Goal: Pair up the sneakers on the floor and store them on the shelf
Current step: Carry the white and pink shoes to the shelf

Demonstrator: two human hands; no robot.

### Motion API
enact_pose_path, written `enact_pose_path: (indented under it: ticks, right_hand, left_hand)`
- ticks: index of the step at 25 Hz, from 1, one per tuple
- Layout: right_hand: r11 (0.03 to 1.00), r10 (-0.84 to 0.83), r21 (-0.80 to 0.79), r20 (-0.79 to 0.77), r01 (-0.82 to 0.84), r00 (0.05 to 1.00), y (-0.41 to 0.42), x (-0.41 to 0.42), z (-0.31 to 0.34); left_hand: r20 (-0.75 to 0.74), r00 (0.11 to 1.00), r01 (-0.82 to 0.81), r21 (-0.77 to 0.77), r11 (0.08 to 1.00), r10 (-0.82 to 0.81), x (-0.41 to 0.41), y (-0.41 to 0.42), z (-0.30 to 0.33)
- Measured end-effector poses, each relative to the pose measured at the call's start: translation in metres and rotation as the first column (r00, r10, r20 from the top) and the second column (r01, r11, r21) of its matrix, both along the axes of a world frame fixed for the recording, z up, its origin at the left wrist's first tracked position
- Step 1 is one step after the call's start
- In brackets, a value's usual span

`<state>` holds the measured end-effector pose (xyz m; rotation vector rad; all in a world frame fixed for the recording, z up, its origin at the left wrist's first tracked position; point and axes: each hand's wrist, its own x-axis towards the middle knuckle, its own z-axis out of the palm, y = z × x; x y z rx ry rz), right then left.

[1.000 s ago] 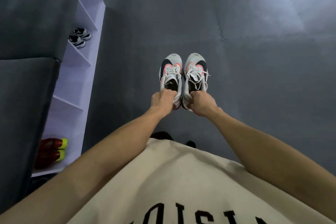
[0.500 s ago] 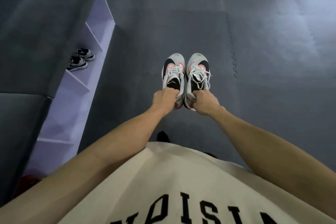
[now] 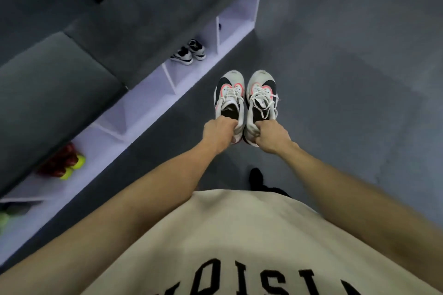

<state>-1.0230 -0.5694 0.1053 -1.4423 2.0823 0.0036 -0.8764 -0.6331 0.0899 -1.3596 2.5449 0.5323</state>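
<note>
A dark grey mat floor (image 3: 347, 79) fills the right of the view, and a low white shelf (image 3: 143, 93) with open compartments runs diagonally along the left under grey cushions (image 3: 48, 93). Above the floor, the left hand (image 3: 219, 133) is clenched on the heel of the left sneaker (image 3: 229, 96), and the right hand (image 3: 272, 135) is clenched on the heel of the right sneaker (image 3: 261, 93); the two white, black and pink shoes hang side by side, toes pointing away. On the shelf, one compartment holds a black-and-white pair (image 3: 189, 52), another a red-and-yellow pair (image 3: 63, 163). A cream shirt (image 3: 239, 235) fills the foreground.
</note>
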Motion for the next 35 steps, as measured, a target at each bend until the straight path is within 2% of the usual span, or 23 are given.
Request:
enact_pose_path:
  ticks: [2,5,8,13,16,20,25,29,35]
  right_hand:
    - [0.984,0.18,0.012,0.007,-0.18,0.984,-0.036,-0.004,0.001]
    - [0.912,0.409,0.022,0.029,-0.409,0.912,-0.08,0.001,0.002]
    - [0.763,0.645,0.012,0.054,-0.646,0.762,-0.11,0.023,-0.001]
    - [0.568,0.819,0.0,0.101,-0.823,0.565,-0.129,0.072,-0.01]
    - [0.512,0.851,0.019,0.125,-0.859,0.51,-0.145,0.106,-0.02]
    - [0.492,0.854,0.102,0.133,-0.865,0.502,-0.175,0.155,-0.04]
    - [0.527,0.824,0.151,0.149,-0.836,0.546,-0.231,0.226,-0.091]
    - [0.525,0.824,0.165,0.145,-0.835,0.547,-0.281,0.268,-0.176]
    - [0.496,0.862,0.056,0.086,-0.867,0.499,-0.357,0.31,-0.358]
  left_hand:
    - [0.008,0.984,-0.176,0.008,0.984,0.176,0.004,-0.01,-0.001]
    - [0.017,0.903,-0.429,0.04,0.903,0.428,0.013,-0.012,-0.001]
    - [0.018,0.758,-0.651,0.072,0.755,0.652,0.031,-0.002,0.0]
    - [0.034,0.505,-0.854,0.16,0.495,0.862,0.066,0.017,-0.009]
    - [0.039,0.428,-0.889,0.199,0.413,0.903,0.096,0.009,-0.02]
    - [0.059,0.437,-0.879,0.237,0.413,0.897,0.139,-0.018,-0.041]
    - [0.067,0.443,-0.875,0.251,0.414,0.894,0.209,-0.075,-0.098]
    - [0.082,0.463,-0.869,0.234,0.435,0.882,0.25,-0.123,-0.18]
    - [0.068,0.48,-0.87,0.162,0.465,0.875,0.298,-0.197,-0.357]
